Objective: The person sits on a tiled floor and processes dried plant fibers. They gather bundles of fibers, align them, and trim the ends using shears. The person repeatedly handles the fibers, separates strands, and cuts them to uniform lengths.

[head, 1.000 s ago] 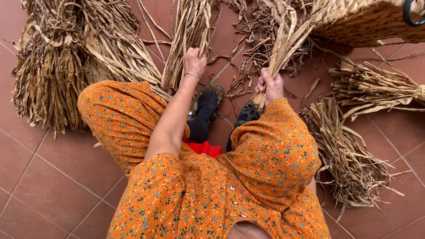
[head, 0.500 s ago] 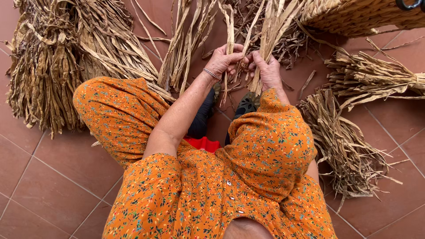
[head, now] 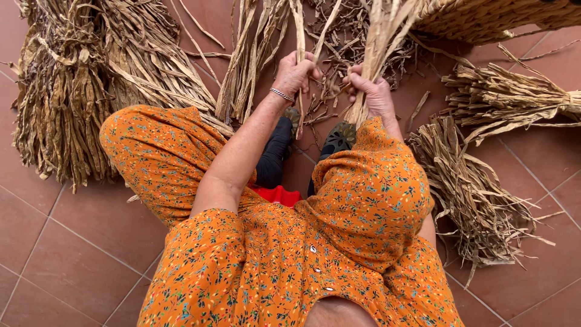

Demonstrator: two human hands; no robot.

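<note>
Above knees | left hand (head: 295, 74) fisted on strip (head: 299, 36) | right hand (head: 370, 92) clenching leaf bunch (head: 380, 36)

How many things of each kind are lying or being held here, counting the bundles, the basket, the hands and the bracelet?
Bundles of dried leaves on the floor: 4 (big left sheaf, middle, tied one at right, lower right)
Leaf strips in the hands: 2 (single strip, bunch)
Woven basket: 1
Hands: 2 (left hand, right hand)
Bracelet: 1
Total: 10

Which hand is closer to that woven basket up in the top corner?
The right hand, gripping a tuft of dried leaves just below-left of the woven basket. The left hand sits farther left, holding a single strip.
</note>
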